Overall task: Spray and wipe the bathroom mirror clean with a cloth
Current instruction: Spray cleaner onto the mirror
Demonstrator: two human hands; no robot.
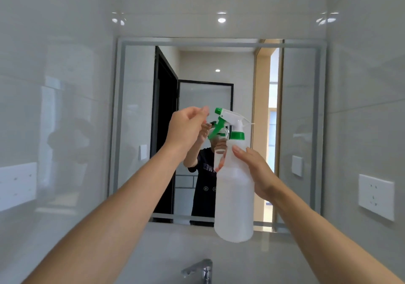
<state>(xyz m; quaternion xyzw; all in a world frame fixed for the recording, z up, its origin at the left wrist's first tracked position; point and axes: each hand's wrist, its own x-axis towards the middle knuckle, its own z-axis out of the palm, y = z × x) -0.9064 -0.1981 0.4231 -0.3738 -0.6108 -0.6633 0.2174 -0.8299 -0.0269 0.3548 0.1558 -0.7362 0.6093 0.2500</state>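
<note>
Both hands were raised before the mirror: the right hand gripped the spray bottle at centre, while the left hand, at its ten o'clock, seemingly pinched nothing, fingers curled by the green nozzle.

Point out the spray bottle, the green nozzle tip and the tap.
spray bottle [235, 196]: head view, on the translucent white body below the neck.
green nozzle tip [218, 111]: head view, on the green cap at the front of the sprayer head.
tap [200, 269]: head view, on the chrome spout at the bottom edge.
</note>
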